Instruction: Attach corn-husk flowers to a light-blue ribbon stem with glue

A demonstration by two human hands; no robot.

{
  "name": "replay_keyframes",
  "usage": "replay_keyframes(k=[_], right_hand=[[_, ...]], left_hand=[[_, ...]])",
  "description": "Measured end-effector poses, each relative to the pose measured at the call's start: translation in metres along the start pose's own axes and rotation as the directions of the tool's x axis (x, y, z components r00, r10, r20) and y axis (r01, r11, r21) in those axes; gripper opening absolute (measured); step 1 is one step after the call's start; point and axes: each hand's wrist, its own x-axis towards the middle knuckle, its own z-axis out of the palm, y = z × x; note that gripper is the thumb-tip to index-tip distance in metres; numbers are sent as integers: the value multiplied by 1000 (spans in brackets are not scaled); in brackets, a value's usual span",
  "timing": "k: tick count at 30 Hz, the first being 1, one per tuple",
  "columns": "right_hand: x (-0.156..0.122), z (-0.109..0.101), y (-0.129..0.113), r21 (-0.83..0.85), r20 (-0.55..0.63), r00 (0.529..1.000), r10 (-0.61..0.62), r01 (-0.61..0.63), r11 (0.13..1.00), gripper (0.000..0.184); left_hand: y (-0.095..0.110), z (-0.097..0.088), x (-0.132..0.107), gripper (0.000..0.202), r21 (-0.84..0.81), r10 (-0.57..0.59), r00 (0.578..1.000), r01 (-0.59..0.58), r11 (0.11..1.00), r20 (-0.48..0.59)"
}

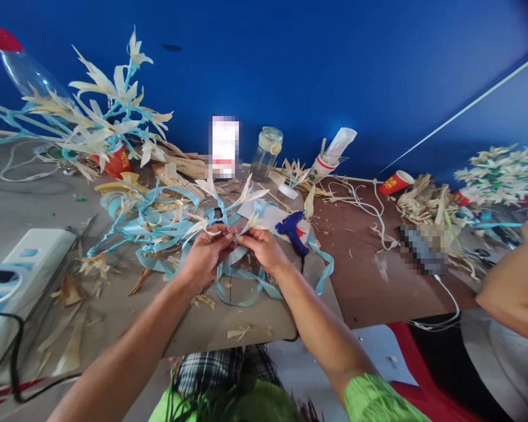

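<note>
Both hands meet over the middle of the table around a flower stem [227, 221] wrapped in light blue ribbon, with pale husk petals at its tips. My left hand [208, 252] is closed, thumb and fingertips pinching the stem. Close beside it, my right hand [264, 247] is also closed in a pinch, at the stem's lower end; the exact grip is partly hidden by the fingers. Loops of blue ribbon [242, 300] trail below the hands onto the table. Just right of my right hand lies a blue hot glue gun [294, 228].
More blue-wrapped stems [114, 240] lie at left. Finished husk flowers [114, 111] stand in a red cup [117, 163]. A power strip [30, 287] sits at the left edge. At the back are a lit phone [225, 143] and a jar [268, 153]. Another person's arm [517, 281] rests far right.
</note>
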Motion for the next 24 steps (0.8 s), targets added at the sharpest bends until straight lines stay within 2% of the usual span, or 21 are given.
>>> replay_keyframes(k=[6, 9, 13, 20, 22, 24], right_hand=[[-1, 1, -2, 20, -13, 1000, -22, 23, 1000, 15], [-1, -1, -3, -1, 2, 999, -33, 33, 999, 14], [-1, 0, -2, -41, 18, 999, -34, 35, 999, 13], [0, 7, 2, 25, -71, 997, -18, 20, 999, 14], [1, 6, 3, -6, -76, 997, -26, 25, 1000, 13], [1, 4, 2, -50, -90, 996, -27, 22, 999, 11]], left_hand=[[0, -4, 1, 19, -106, 0, 998, 6, 994, 63], [-1, -3, 1, 21, -122, -12, 999, 18, 992, 46], [-4, -2, 3, 23, -68, 44, 999, -44, 997, -4], [-4, -1, 6, 26, -19, 99, 994, -100, 995, -53], [-5, -3, 7, 26, 54, 115, 992, -112, 992, -55], [-5, -7, 8, 24, 194, 179, 982, -164, 967, -65]])
